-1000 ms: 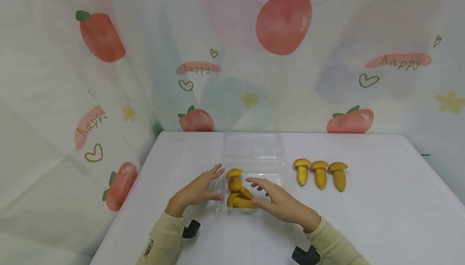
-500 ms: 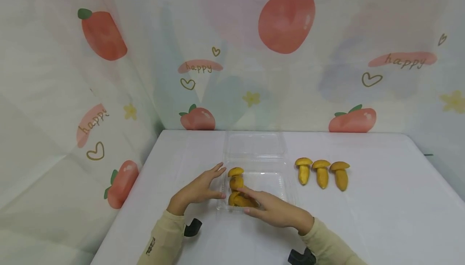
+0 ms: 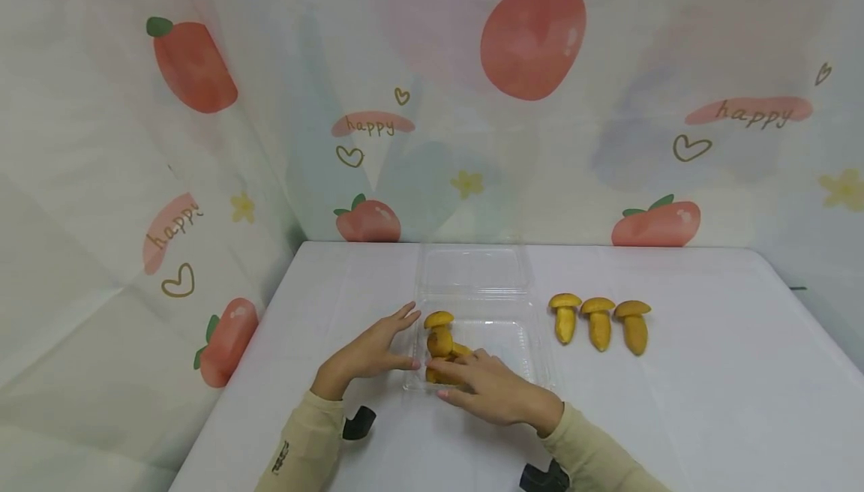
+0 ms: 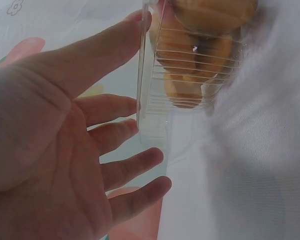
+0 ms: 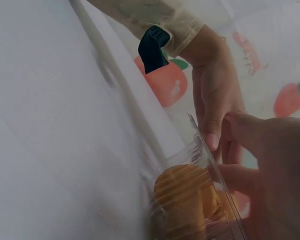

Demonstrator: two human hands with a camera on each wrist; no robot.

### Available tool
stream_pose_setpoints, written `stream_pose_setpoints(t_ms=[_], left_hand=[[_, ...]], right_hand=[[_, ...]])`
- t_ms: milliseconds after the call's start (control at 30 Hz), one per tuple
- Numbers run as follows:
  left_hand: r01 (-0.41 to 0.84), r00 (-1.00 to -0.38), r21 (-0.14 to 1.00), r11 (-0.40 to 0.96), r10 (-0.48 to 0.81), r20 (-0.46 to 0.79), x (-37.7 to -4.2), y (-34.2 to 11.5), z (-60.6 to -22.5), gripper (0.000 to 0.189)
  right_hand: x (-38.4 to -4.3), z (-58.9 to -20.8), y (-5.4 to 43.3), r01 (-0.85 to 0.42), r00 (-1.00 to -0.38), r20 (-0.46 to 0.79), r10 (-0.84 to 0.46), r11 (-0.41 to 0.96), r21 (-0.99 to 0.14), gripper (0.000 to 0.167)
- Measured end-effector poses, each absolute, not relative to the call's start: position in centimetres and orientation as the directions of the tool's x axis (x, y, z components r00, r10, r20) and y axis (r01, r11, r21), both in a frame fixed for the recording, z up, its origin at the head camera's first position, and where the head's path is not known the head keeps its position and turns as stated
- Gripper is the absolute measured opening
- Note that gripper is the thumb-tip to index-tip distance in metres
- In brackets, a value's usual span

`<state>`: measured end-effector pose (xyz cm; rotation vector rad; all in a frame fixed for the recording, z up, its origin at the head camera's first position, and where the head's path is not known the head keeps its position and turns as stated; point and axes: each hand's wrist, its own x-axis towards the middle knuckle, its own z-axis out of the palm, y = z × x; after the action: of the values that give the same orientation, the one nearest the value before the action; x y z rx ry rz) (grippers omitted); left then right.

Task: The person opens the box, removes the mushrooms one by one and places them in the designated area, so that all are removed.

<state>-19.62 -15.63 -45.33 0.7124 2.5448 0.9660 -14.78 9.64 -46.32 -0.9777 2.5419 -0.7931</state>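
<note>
A clear plastic clamshell box (image 3: 536, 342) lies on the table with its lid folded back. Several yellow mushrooms (image 3: 440, 340) fill its left side. My left hand (image 3: 367, 351) has its fingers spread at the box's left side; in the left wrist view, its thumb and some fingertips touch the rim (image 4: 141, 75). My right hand (image 3: 496, 391) reaches over the front of the box, extended fingers on the front mushrooms (image 3: 440, 374) and partly covering them. In the right wrist view, its index finger (image 5: 235, 176) extends over the rim, with mushrooms (image 5: 182, 200) seen through the wall.
Three more yellow mushrooms (image 3: 598, 325) stand in a row on the white table (image 3: 729, 372), right of the box. A printed cloth backdrop (image 3: 432, 102) rises behind the table and along its left. Black devices (image 3: 359, 423) sit at both wrists.
My right hand has moved left and slightly down, from the box's right part onto the front mushrooms. The left hand holds its place. The head view has shifted slightly.
</note>
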Motion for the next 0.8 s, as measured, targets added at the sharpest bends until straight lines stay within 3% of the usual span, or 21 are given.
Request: stream_pose_setpoints(t_ms=[133, 333, 533, 800], left_hand=[[0.342, -0.822, 0.681, 0.647, 0.557, -0.117, -19.7, -15.6, -45.4, 0.086], [0.341, -0.821, 0.679, 0.650, 0.558, -0.120, -19.9, -15.7, -45.5, 0.085], [0.352, -0.822, 0.668, 0.656, 0.558, -0.115, -19.9, -15.6, -45.5, 0.085], [0.333, -0.824, 0.678, 0.656, 0.551, -0.128, -19.6, -15.7, -45.2, 0.086]], right_hand=[[-15.0, -46.3, 9.7, -0.513, -0.731, -0.017, -0.683, 0.565, -0.646, 0.047], [-15.3, -46.4, 10.3, -0.444, -0.724, -0.032, -0.689, 0.501, -0.743, 0.051], [-15.6, -46.2, 11.2, -0.485, -0.738, 0.069, -0.671, 0.457, -0.746, 0.049], [-15.8, -45.8, 11.8, -0.492, -0.753, 0.129, -0.646, 0.422, -0.761, 0.058]])
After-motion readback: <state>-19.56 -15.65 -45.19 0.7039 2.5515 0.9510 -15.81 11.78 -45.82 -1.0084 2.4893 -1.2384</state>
